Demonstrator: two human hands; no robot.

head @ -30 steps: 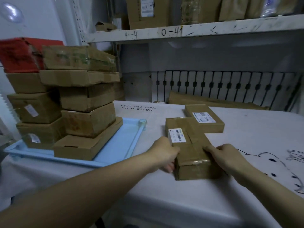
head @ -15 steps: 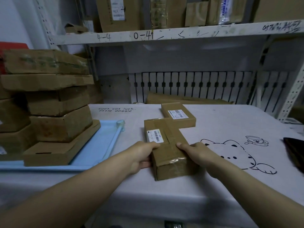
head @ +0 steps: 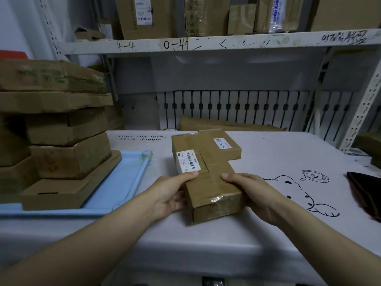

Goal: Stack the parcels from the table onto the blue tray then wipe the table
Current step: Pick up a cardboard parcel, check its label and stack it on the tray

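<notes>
A long brown cardboard parcel (head: pixel 208 178) with a white barcode label lies in the middle of the table. My left hand (head: pixel 171 195) grips its left side, thumb on top by the label. My right hand (head: pixel 249 190) grips its right side, thumb on the taped top. Its far end looks raised a little off the table. Behind it a second, flatter labelled parcel (head: pixel 224 145) lies on the table. The blue tray (head: pixel 123 178) sits at the left and carries stacks of several brown parcels (head: pixel 70 155).
The table wears a white cloth with cartoon prints (head: pixel 292 190). A dark cloth-like object (head: pixel 367 193) lies at the right edge. A metal shelf (head: pixel 206 44) loaded with boxes hangs above, and its upright post (head: pixel 362 108) stands at the right. A flat brown package (head: pixel 226 125) leans behind the table.
Both hands have closed tighter round the long parcel, thumbs now on top, and its far end has lifted toward the second parcel. The view has shifted right and closer.
</notes>
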